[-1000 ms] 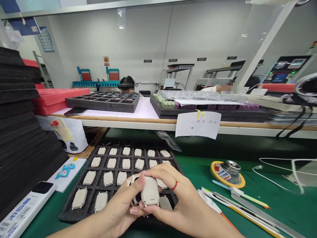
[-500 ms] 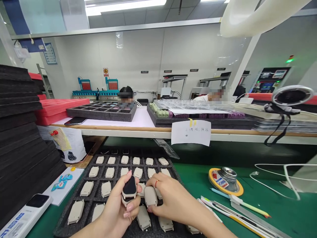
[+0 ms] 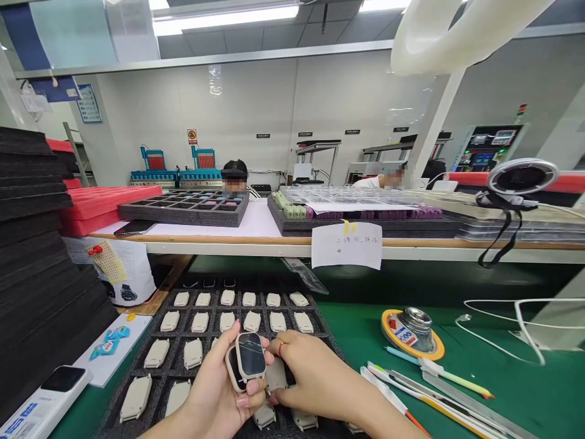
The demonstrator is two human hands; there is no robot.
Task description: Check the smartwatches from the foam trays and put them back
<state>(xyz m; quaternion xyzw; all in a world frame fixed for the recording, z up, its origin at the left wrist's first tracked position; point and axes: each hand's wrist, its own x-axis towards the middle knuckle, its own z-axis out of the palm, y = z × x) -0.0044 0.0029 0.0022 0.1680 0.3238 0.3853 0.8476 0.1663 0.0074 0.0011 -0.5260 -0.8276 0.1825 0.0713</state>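
Note:
My left hand (image 3: 219, 381) is closed around two beige watch cases with dark glass screens, one overlapping the other; the front watch case (image 3: 251, 356) faces me. Close by on the right, my right hand (image 3: 306, 372) has its fingers and thumb at opposite ends of another watch case (image 3: 276, 375), seen from its beige back, low over the foam tray. Beneath both hands, the black foam tray (image 3: 158, 381) holds rows of similar cases, mostly back side up. My hands hide some of its middle pockets.
Left of the tray lie a white box (image 3: 43, 402) and a stack of black foam (image 3: 31, 274). Right are a glass bottle on an orange-rimmed base (image 3: 414, 332), tweezers and pen-like tools (image 3: 439, 402). A shelf edge (image 3: 251, 249) crosses ahead; people are beyond.
My left hand has turned the two watch cases so their screens face me more. My right hand has lowered its watch case towards the tray. The view has shifted slightly.

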